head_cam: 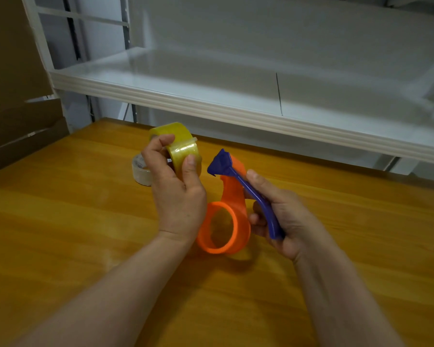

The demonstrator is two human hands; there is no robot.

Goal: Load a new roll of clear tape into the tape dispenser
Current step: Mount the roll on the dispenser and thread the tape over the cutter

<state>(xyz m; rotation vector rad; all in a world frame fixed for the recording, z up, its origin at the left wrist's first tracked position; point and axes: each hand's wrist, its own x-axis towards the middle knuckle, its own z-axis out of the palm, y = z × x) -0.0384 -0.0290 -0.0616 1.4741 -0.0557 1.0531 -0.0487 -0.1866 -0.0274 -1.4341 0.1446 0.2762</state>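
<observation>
My left hand point(174, 189) grips a yellowish clear tape roll point(179, 146), thumb on its outer face and fingers curled round the far side, held above the wooden table point(85, 234). A short loose tab of tape sticks out at the roll's upper right. My right hand point(283, 216) holds the tape dispenser point(232, 211) by its blue handle. The dispenser's orange ring is empty and faces me, and its blue cutter head points up and left, close to the roll.
A small, nearly used-up whitish tape roll point(140, 171) lies on the table behind my left hand. A white metal shelf point(236, 106) overhangs the table's far edge. Brown cardboard boxes point(18, 108) stand at the left.
</observation>
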